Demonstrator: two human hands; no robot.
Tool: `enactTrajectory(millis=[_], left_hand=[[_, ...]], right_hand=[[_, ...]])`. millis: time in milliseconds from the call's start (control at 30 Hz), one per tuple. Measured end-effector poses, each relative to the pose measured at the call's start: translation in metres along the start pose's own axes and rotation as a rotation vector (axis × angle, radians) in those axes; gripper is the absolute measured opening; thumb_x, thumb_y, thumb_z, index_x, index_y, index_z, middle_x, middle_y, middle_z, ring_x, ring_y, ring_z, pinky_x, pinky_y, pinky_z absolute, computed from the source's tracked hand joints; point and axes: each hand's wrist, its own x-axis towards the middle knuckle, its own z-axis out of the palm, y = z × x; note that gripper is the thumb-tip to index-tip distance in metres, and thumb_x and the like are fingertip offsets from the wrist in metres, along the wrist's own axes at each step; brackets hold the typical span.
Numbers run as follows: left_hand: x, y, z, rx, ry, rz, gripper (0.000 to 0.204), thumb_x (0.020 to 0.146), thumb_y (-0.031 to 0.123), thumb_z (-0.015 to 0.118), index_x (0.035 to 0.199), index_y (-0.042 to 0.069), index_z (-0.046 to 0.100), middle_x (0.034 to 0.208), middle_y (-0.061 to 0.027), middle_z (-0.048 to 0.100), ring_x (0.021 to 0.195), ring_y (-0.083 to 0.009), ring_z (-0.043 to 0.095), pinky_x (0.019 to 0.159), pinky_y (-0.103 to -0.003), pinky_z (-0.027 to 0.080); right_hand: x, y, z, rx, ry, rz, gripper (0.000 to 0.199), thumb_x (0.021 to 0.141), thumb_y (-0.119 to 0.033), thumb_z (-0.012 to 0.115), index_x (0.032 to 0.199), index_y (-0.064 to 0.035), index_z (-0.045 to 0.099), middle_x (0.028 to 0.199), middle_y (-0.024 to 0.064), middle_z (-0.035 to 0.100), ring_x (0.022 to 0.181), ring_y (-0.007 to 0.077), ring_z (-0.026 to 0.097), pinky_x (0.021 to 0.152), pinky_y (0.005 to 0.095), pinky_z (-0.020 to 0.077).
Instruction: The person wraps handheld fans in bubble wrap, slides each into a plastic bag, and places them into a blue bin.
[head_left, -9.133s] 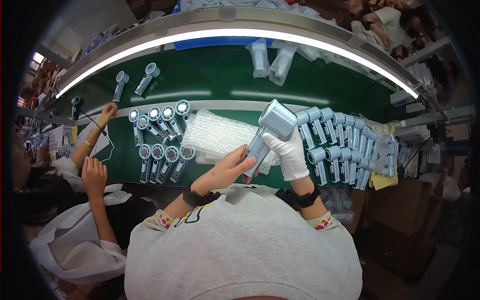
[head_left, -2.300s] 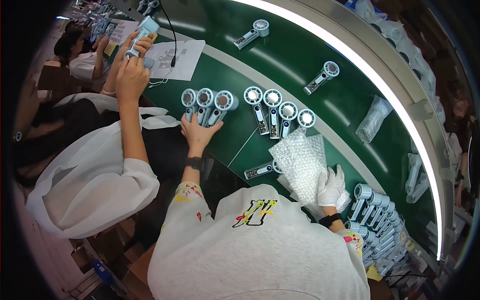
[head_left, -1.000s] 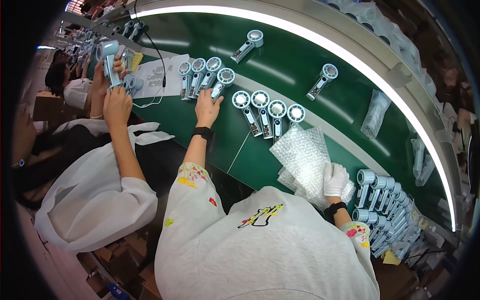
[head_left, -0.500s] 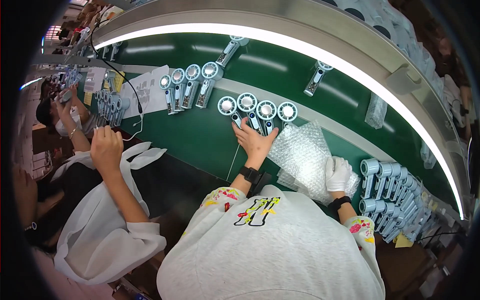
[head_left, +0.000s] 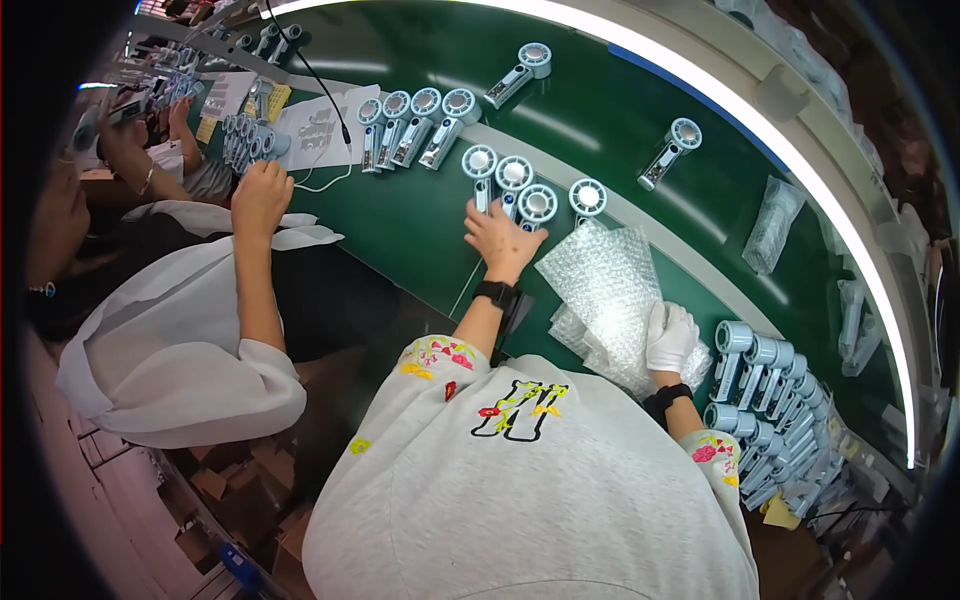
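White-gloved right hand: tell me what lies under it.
The white-gloved right hand rests flat on a stack of clear bubble-wrap sheets lying on the green belt. Anything beneath the sheets is hidden.

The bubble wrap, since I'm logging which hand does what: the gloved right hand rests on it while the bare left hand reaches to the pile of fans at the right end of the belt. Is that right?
Not quite. The head view shows the left hand on the row of four round-headed fans left of the bubble wrap, not the right-end pile. The gloved right hand does rest on the wrap.
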Motion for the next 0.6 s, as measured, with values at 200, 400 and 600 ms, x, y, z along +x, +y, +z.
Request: enactTrajectory(millis=[200, 400, 600], left_hand=[[-0.013, -0.119, -0.052, 0.068, 0.063, -0.084, 0.083, 0.049, 0.034, 0.080, 0.118, 0.004, 0.046, 0.129, -0.0192, 0.027, 0.116, -0.0380, 0.032, 0.095, -0.050, 0.030], [0.060, -0.195, -0.075, 0.149, 0.093, -0.095, 0.086, 0.049, 0.035, 0.081, 0.122, 0.007, 0.044, 0.132, -0.0186, 0.026, 0.119, -0.0381, 0.030, 0.097, -0.050, 0.027], [0.094, -0.182, -0.066, 0.106, 0.403, -0.015, 0.084, 0.053, 0.039, 0.080, 0.122, 0.008, 0.043, 0.131, -0.0176, 0.028, 0.119, -0.0368, 0.031, 0.098, -0.050, 0.026]], right_hand=[[-0.003, 0.007, 0.003, -0.001, 0.025, 0.022, 0.021, 0.083, -0.026, 0.052, 0.079, -0.0079, 0.062, 0.079, 0.0098, 0.061, 0.077, 0.0302, 0.056, 0.072, 0.0411, 0.0390], [-0.002, 0.006, 0.000, 0.007, -0.011, 0.027, 0.020, 0.082, -0.026, 0.052, 0.079, -0.0082, 0.061, 0.077, 0.0089, 0.061, 0.076, 0.0299, 0.055, 0.072, 0.0411, 0.0388], [-0.001, 0.005, -0.003, -0.003, -0.037, 0.027, 0.019, 0.081, -0.025, 0.052, 0.078, -0.0084, 0.061, 0.078, 0.0089, 0.060, 0.077, 0.0292, 0.054, 0.073, 0.0407, 0.0383]])
